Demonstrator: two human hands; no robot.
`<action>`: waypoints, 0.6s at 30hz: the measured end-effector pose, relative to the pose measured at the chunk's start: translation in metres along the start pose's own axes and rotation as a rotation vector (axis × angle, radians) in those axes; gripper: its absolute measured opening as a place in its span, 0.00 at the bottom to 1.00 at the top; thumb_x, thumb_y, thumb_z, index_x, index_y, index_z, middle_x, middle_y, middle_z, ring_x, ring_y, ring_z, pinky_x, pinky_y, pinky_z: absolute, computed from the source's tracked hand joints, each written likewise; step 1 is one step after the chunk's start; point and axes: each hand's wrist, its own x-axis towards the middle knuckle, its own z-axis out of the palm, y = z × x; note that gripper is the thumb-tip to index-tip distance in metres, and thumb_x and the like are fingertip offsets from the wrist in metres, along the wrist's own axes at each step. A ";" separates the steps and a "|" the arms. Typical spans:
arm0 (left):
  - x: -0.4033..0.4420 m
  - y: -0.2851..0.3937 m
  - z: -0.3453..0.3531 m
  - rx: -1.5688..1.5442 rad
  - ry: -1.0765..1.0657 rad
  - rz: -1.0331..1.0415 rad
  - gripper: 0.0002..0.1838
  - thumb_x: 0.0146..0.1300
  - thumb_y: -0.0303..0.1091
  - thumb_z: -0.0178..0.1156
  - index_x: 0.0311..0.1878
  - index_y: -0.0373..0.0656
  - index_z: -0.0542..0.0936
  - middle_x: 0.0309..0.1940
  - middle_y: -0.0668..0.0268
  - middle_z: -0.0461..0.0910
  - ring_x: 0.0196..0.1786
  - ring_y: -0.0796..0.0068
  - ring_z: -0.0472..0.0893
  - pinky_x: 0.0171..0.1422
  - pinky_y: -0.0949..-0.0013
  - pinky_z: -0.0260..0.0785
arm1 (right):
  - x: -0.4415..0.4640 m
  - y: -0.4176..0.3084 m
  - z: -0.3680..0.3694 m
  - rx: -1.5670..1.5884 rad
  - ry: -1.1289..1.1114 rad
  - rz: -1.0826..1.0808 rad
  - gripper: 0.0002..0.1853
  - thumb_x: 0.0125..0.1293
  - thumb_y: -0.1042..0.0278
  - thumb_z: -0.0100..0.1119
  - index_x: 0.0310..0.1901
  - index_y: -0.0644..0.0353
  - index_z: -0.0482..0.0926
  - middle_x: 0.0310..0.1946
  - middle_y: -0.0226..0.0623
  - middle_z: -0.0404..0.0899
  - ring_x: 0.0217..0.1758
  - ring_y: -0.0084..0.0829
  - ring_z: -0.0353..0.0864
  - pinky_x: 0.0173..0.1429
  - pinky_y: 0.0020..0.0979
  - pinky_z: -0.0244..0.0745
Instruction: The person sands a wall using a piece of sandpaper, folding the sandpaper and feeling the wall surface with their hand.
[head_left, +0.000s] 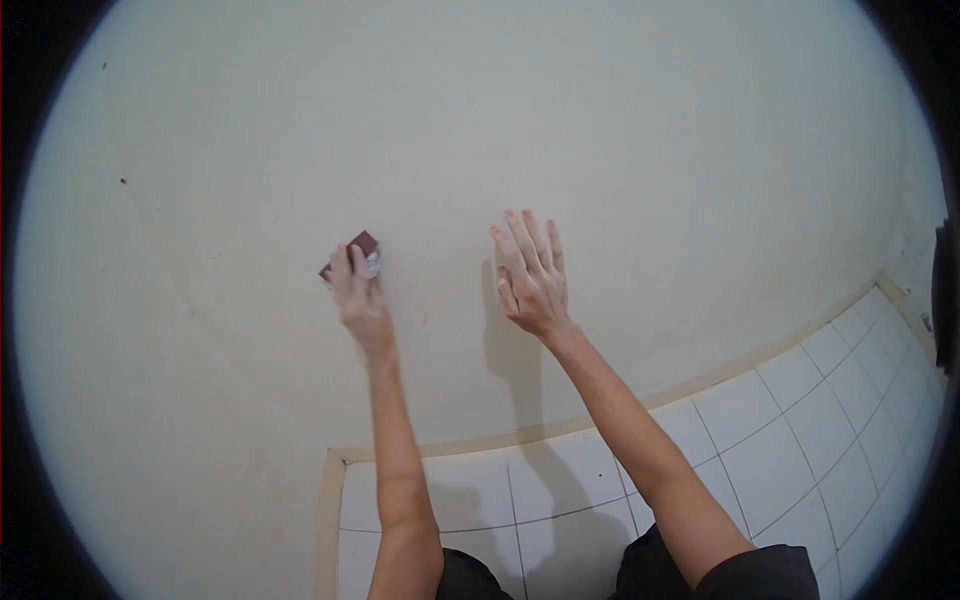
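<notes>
Brn block (364, 242) in L hand (362, 305)

Dim, even light on a smooth cream-painted wall (680, 130), fisheye-curved, the view's corners black.
The soft shadow (512, 370) of the bare right hand (535, 280) crosses the wall's lower edge onto white square floor tiles (822, 425); the bare left hand (360, 300) is slightly blurred.

No readable text, label, number or sign anywhere.
</notes>
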 end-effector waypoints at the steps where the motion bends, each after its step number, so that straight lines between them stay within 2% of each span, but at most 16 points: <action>1: -0.019 0.006 0.016 -0.040 -0.015 -0.017 0.30 0.67 0.15 0.48 0.72 0.37 0.76 0.77 0.53 0.69 0.81 0.53 0.66 0.86 0.46 0.51 | -0.006 0.007 0.005 -0.050 -0.027 0.005 0.37 0.66 0.67 0.52 0.79 0.53 0.64 0.82 0.39 0.58 0.86 0.43 0.52 0.87 0.58 0.39; 3: -0.067 -0.008 0.038 -0.035 -0.037 0.135 0.32 0.65 0.11 0.48 0.73 0.40 0.76 0.78 0.53 0.67 0.83 0.54 0.60 0.84 0.44 0.56 | -0.022 0.018 0.016 -0.094 -0.101 0.042 0.38 0.66 0.65 0.51 0.80 0.49 0.62 0.84 0.35 0.54 0.88 0.41 0.49 0.88 0.59 0.34; 6: -0.088 -0.018 0.040 -0.031 -0.141 0.167 0.30 0.70 0.22 0.52 0.76 0.40 0.72 0.80 0.52 0.63 0.84 0.51 0.57 0.85 0.42 0.52 | -0.047 0.035 0.029 -0.111 -0.186 0.073 0.39 0.67 0.62 0.49 0.82 0.43 0.60 0.85 0.31 0.52 0.88 0.38 0.48 0.88 0.59 0.31; 9: -0.075 -0.004 0.026 0.009 -0.260 0.134 0.32 0.72 0.29 0.52 0.79 0.37 0.66 0.82 0.49 0.58 0.85 0.43 0.52 0.86 0.41 0.45 | -0.063 0.042 0.036 -0.169 -0.156 0.013 0.37 0.69 0.60 0.47 0.82 0.40 0.60 0.85 0.29 0.54 0.88 0.36 0.48 0.88 0.58 0.29; 12: -0.046 0.012 0.026 0.103 -0.302 0.081 0.35 0.72 0.37 0.55 0.81 0.38 0.63 0.83 0.48 0.54 0.86 0.42 0.48 0.86 0.41 0.42 | -0.066 0.047 0.041 -0.228 -0.109 -0.014 0.35 0.71 0.58 0.44 0.81 0.39 0.62 0.84 0.28 0.56 0.88 0.35 0.50 0.89 0.57 0.29; 13: -0.027 0.021 0.025 0.154 -0.249 0.110 0.36 0.72 0.39 0.58 0.81 0.42 0.64 0.83 0.52 0.57 0.85 0.46 0.53 0.85 0.42 0.47 | -0.065 0.046 0.041 -0.244 -0.111 -0.016 0.34 0.72 0.57 0.43 0.81 0.39 0.63 0.84 0.28 0.57 0.88 0.35 0.50 0.89 0.57 0.29; 16: 0.028 0.039 0.020 0.128 -0.258 0.102 0.35 0.73 0.38 0.53 0.81 0.41 0.63 0.84 0.50 0.52 0.86 0.44 0.50 0.87 0.41 0.41 | -0.062 0.045 0.041 -0.273 -0.105 -0.028 0.34 0.72 0.56 0.41 0.81 0.39 0.63 0.83 0.27 0.58 0.87 0.35 0.52 0.89 0.57 0.29; 18: 0.040 0.032 0.025 0.182 -0.220 0.156 0.34 0.72 0.38 0.53 0.80 0.42 0.66 0.84 0.52 0.55 0.85 0.48 0.53 0.86 0.42 0.43 | -0.062 0.046 0.042 -0.271 -0.103 -0.038 0.34 0.72 0.56 0.41 0.81 0.39 0.63 0.83 0.27 0.58 0.87 0.35 0.52 0.89 0.57 0.30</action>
